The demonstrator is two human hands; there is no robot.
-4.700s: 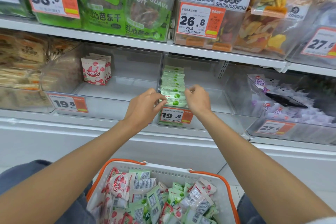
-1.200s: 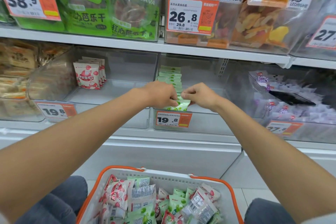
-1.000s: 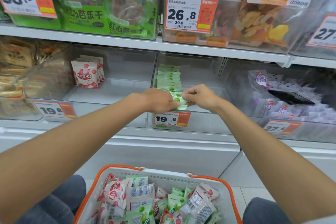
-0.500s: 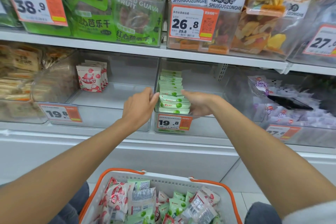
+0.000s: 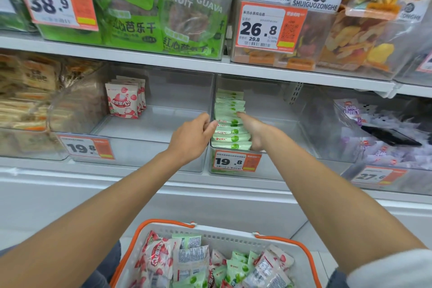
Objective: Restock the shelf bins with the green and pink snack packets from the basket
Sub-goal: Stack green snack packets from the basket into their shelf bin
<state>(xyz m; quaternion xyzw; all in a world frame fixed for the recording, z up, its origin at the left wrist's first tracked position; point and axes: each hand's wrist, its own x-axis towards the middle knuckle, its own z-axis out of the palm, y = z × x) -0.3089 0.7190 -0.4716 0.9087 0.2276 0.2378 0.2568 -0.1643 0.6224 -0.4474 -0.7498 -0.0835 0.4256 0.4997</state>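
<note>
Ok, counting off my feed: the green packets (image 5: 230, 124) stand in one row, front to back, along the left wall of the middle bin (image 5: 268, 110). I get about nine, though the ones at the back blur together. The pink packets (image 5: 122, 100) look like four or five, upright in a little stack at the back left of the left bin (image 5: 163, 124).

Both hands are on the green row, near the front edge of the shelf (image 5: 140, 170). The left hand (image 5: 191, 138) sits over the wall between the two bins. Its fingers are loosely bent with the tips against the row's left side, gripping nothing I can see. The right hand (image 5: 252, 128) lies flat along the row's right side, fingers straight and pointing toward the back.

There's one basket (image 5: 233, 235), white with an orange rim, low in front. It holds a loose heap of pink and green packets, too jumbled to count. A 19.8 price tag (image 5: 236, 161) hangs on the middle bin's front.
</note>
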